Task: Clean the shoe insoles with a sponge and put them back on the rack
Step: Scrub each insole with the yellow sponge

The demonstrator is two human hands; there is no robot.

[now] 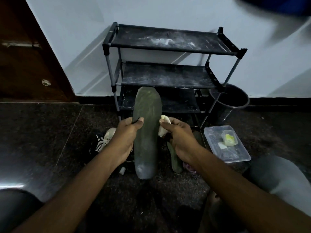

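Observation:
A long dark green insole (pixel 146 132) stands upright in front of me, toe end up. My left hand (pixel 125 140) grips its left edge, thumb on the front face. My right hand (pixel 179 137) holds a pale yellow sponge (pixel 164 126) pressed against the insole's right edge. A second green insole (pixel 175 158) lies on the floor behind my right wrist, partly hidden. The black three-shelf rack (pixel 168 76) stands against the wall straight ahead, its shelves dusty and bare.
A clear plastic tub (pixel 227 143) with a small yellow-green item inside sits on the floor at right. A black bucket (pixel 230 100) stands beside the rack. Shoes (pixel 102 140) lie on the dark floor at left. A brown door (pixel 28 56) is far left.

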